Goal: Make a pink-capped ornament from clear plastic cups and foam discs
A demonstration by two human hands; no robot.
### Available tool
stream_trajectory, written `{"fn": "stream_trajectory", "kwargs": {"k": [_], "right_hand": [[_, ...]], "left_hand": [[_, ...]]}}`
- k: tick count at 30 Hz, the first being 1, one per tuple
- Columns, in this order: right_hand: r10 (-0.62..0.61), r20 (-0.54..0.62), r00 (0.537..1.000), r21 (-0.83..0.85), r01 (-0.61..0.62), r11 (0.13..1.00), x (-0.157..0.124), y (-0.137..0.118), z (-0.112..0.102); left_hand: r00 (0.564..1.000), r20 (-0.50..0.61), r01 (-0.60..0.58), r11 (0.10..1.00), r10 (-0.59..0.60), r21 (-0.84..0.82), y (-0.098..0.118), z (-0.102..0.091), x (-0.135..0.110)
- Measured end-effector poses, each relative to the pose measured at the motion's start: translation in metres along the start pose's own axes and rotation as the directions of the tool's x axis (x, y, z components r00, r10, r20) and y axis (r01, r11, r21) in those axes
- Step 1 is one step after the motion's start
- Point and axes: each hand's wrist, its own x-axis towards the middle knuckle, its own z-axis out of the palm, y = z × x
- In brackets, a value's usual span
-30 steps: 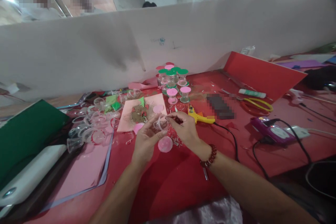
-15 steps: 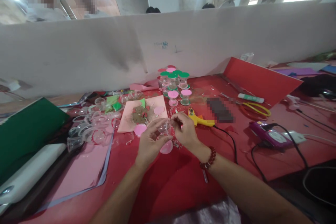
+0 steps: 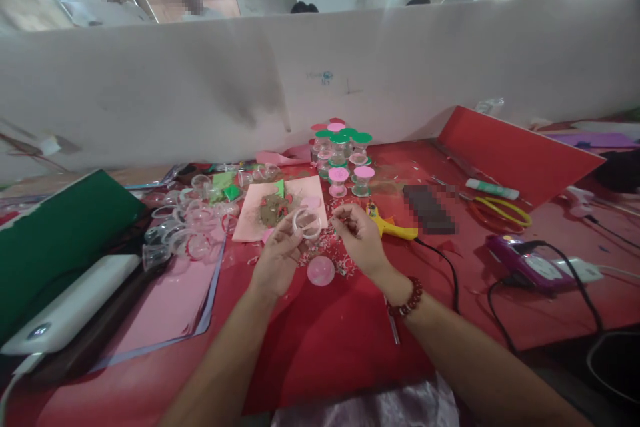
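My left hand (image 3: pixel 277 257) grips a clear plastic cup (image 3: pixel 307 225) between thumb and fingers, its round rim facing up toward me. To its right, my right hand (image 3: pixel 361 240) is apart from the cup, fingertips pinched together; whatever they may hold is too small to make out. Below and between the hands, a pink translucent round piece (image 3: pixel 321 271) lies on the red table (image 3: pixel 340 340). Small pale shreds (image 3: pixel 345 261) are scattered around it. Beyond my right hand lies a yellow glue gun (image 3: pixel 397 229) with a black cord.
Clear cups (image 3: pixel 197 243) cluster at the left near pink sheets (image 3: pixel 165 300) and a white power bank (image 3: pixel 75 303). Cup stands topped with green and pink discs (image 3: pixel 345 137) stand at the back. Scissors (image 3: pixel 503 211), a glue stick (image 3: pixel 493 188) and a purple power strip (image 3: pixel 523 263) lie right.
My right hand has drawn away from the cup to the right. My left hand has tipped the cup so its rim shows as a ring. The view has shifted slightly.
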Motion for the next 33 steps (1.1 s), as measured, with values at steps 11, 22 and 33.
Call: {"fn": "stream_trajectory", "kwargs": {"k": [11, 22, 33], "right_hand": [[0.022, 0.053, 0.998, -0.087, -0.017, 0.996, -0.001, -0.001, -0.002], [0.004, 0.048, 0.999, -0.016, -0.003, 1.0, -0.003, 0.005, -0.002], [0.012, -0.014, 1.0, -0.084, -0.013, 0.996, 0.002, 0.015, -0.002]], "left_hand": [[0.998, -0.004, -0.066, 0.998, 0.066, 0.022, 0.007, 0.001, -0.001], [0.962, -0.27, 0.005, 0.989, -0.045, -0.149, 0.009, -0.01, 0.014], [0.959, -0.279, -0.023, 0.971, -0.046, -0.238, 0.019, -0.011, 0.012]]}}
